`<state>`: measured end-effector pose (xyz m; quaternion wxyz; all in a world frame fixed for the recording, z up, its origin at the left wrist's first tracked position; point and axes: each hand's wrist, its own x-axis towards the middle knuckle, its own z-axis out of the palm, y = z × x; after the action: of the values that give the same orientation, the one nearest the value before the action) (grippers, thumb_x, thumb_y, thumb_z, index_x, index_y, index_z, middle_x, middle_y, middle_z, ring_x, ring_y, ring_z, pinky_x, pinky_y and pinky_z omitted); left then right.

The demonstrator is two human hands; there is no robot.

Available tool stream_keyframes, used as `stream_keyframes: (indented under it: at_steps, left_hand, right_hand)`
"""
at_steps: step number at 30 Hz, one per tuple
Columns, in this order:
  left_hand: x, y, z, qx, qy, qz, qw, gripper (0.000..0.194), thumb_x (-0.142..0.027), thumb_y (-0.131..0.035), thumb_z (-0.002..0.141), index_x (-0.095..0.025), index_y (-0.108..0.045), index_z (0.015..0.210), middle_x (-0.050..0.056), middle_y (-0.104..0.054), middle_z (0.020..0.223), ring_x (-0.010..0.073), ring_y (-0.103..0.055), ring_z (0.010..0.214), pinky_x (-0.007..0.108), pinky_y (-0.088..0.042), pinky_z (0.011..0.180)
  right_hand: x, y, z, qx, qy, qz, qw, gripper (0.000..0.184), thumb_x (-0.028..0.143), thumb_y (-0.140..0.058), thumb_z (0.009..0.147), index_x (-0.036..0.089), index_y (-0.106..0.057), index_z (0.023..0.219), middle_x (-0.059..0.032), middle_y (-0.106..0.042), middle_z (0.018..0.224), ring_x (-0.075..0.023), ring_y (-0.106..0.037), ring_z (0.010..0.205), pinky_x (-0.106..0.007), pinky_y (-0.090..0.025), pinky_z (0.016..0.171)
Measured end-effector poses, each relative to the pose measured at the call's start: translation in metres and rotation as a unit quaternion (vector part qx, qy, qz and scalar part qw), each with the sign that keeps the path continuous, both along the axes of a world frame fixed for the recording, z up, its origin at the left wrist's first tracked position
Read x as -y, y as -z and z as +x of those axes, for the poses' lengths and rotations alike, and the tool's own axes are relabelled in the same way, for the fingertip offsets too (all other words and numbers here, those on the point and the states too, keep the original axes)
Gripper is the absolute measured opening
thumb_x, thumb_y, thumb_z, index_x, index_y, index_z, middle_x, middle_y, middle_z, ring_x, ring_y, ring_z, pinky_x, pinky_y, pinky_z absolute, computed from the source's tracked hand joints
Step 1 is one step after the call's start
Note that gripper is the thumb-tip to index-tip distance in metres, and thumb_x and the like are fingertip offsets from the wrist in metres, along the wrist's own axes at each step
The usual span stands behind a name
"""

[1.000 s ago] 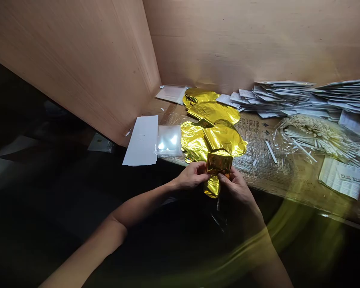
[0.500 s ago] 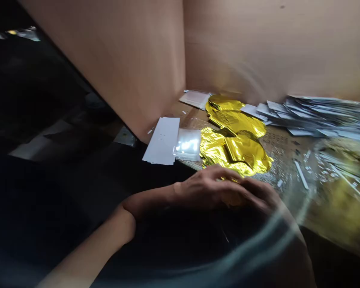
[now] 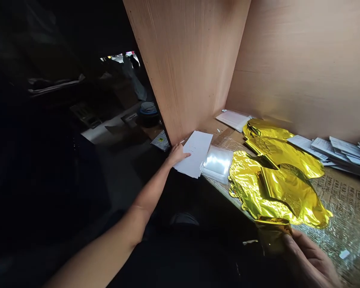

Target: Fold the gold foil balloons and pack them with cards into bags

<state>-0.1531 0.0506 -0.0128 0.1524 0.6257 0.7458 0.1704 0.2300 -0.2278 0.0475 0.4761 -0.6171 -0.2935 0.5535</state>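
My left hand (image 3: 180,154) reaches out to the left edge of a stack of white paper sheets (image 3: 198,154). Its thumb lies on the top sheet, apart from the fingers, which rest at the paper's edge and partly hide each other. Low on the right, my right hand (image 3: 309,254) pinches a small folded gold foil balloon (image 3: 273,232) between thumb and fingers, just off the table's front edge. Flat gold foil balloons (image 3: 291,192) lie spread in overlapping layers beyond it. Beside the paper is a stack of clear plastic sleeves (image 3: 217,162), shining under the light.
Wooden panels (image 3: 195,68) stand at the left and back of the table. Another clear packet (image 3: 233,119) lies in the corner. Several printed white packets (image 3: 333,148) are piled at the back right. A white scrap (image 3: 344,254) lies on the plastic-covered cardboard (image 3: 351,218).
My hands were together at the front of the foil. The left has moved out left to the paper; the right has drawn apart with the folded foil balloon. My view has swung left.
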Motion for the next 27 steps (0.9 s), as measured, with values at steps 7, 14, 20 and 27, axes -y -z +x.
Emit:
stream_keyframes:
  at_steps: [7,14,20,27]
  left_hand:
    - [0.002,0.029,-0.015,0.032,-0.003,0.108,0.994,0.017,-0.031,-0.067,0.099,-0.016,-0.069,0.09,0.006,-0.07,0.085,0.0201,-0.063,0.082,0.031,-0.044,0.078]
    - [-0.004,0.015,-0.025,0.012,0.026,0.14,0.99,0.033,-0.028,-0.051,0.107,-0.015,-0.072,0.087,0.011,-0.07,0.09,0.0208,-0.06,0.087,0.032,-0.042,0.081]
    - [-0.005,0.005,-0.024,-0.01,0.023,0.165,0.986,0.031,-0.025,-0.047,0.108,-0.014,-0.071,0.093,0.014,-0.07,0.098,0.0227,-0.061,0.093,0.033,-0.043,0.086]
    - [-0.012,0.005,-0.02,-0.016,0.068,0.177,0.982,0.026,-0.02,-0.048,0.105,-0.014,-0.071,0.094,0.013,-0.068,0.098,0.0228,-0.06,0.098,0.034,-0.042,0.097]
  right_hand:
    - [-0.015,0.004,-0.021,-0.07,-0.028,-0.037,0.996,0.052,0.053,-0.088,0.081,0.026,-0.074,0.124,-0.0087,-0.083,0.099,-0.0294,-0.077,0.069,-0.036,-0.063,0.058]
    - [-0.018,0.014,-0.03,-0.093,-0.044,-0.004,0.995,0.047,0.053,-0.086,0.08,0.029,-0.076,0.119,-0.0083,-0.081,0.092,-0.0328,-0.076,0.068,-0.042,-0.063,0.057]
    - [-0.017,0.016,-0.029,-0.106,-0.031,0.002,0.994,0.049,0.053,-0.088,0.08,0.027,-0.074,0.12,-0.008,-0.082,0.095,-0.0311,-0.077,0.068,-0.039,-0.063,0.059]
    - [-0.013,0.019,-0.029,-0.104,-0.035,0.009,0.994,0.047,0.05,-0.09,0.08,0.027,-0.075,0.117,-0.0064,-0.083,0.096,-0.0292,-0.078,0.069,-0.036,-0.063,0.059]
